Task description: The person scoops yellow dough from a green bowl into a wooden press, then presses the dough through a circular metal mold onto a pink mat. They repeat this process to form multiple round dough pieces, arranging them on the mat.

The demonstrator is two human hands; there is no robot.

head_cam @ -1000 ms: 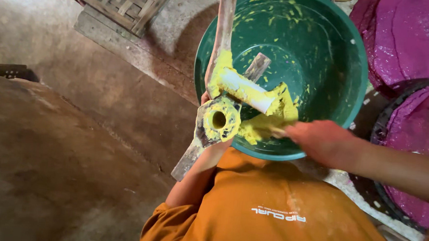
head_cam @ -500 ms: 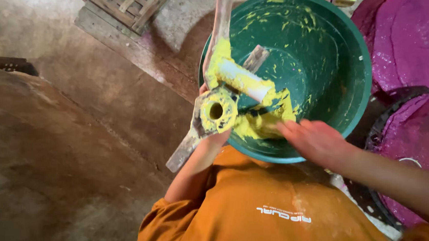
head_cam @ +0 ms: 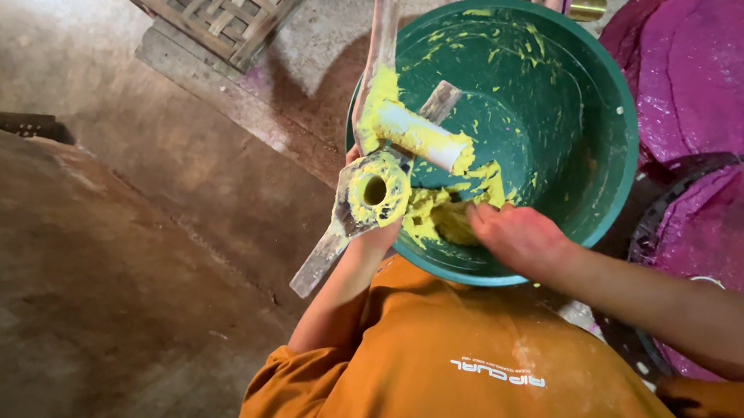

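Step in hand: loading dough. Left hand (head_cam: 377, 231), mostly hidden, apparently clamped on the press tube (head_cam: 373, 192); right hand (head_cam: 513, 235) closed on yellow dough (head_cam: 439, 217) in green basin (head_cam: 612, 154). Next move calls for packing the tube mouth.

Rustic home food-making yard or shed. Bare, stained concrete floor (head_cam: 136, 180); woven bamboo tray (head_cam: 221, 6) lying on rough wooden planks (head_cam: 225, 91); large green plastic basin (head_cam: 599, 94) smeared with yellow paste; round purple sheets (head_cam: 718, 74) spread on racks alongside. Work done low to the ground.
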